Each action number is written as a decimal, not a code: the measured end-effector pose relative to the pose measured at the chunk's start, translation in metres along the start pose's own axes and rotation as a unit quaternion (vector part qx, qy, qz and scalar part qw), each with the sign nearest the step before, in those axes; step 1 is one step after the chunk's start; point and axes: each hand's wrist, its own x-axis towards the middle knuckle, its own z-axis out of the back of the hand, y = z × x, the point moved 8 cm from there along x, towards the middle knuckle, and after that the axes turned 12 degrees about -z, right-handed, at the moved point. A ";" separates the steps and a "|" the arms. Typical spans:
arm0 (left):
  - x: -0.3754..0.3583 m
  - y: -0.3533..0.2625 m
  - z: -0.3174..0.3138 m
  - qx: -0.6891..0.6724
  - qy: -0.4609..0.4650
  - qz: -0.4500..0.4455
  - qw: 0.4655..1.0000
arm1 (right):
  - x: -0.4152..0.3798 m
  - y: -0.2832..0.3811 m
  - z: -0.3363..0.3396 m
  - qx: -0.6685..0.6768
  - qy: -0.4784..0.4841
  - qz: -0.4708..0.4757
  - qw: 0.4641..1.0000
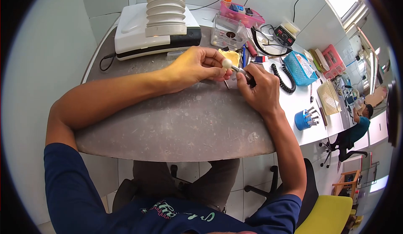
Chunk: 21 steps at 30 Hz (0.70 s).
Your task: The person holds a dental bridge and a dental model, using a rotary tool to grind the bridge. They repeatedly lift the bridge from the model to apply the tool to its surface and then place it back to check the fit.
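My left hand (200,66) pinches a small whitish rounded piece (227,63) between thumb and fingers, above the grey worktop (176,125). My right hand (262,87) is wrapped round a rotary handpiece (244,74) with a dark grip and a metal nose. The nose points left and meets or nearly meets the pale piece; the exact contact is too small to tell. Behind the fingers lies a yellow cloth or paper (230,57). A thin rod (226,84) shows just below the left fingertips.
A white box-shaped machine (130,30) with a ribbed hose (166,7) stands behind my left hand. Clear plastic box (228,31), pink basket (252,20), blue basket (300,68), coiled cord (284,79) and blue bur holder (303,120) line the right. Another person (357,129) sits far right.
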 end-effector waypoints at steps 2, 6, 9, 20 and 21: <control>0.001 0.002 0.001 0.001 0.008 0.004 1.000 | -0.002 -0.001 0.002 0.002 0.006 -0.001 1.000; -0.001 0.000 0.001 -0.001 0.023 -0.004 1.000 | -0.001 -0.005 -0.002 -0.009 0.027 -0.021 0.999; 0.000 0.004 0.002 0.001 0.016 0.001 1.000 | 0.000 -0.002 -0.002 0.002 0.010 -0.016 1.000; 0.000 -0.001 0.001 0.002 -0.008 -0.003 1.000 | -0.002 -0.005 0.000 -0.002 0.012 -0.020 1.000; -0.002 -0.002 0.002 0.006 -0.007 -0.006 1.000 | -0.003 -0.005 -0.001 0.000 0.015 -0.018 1.000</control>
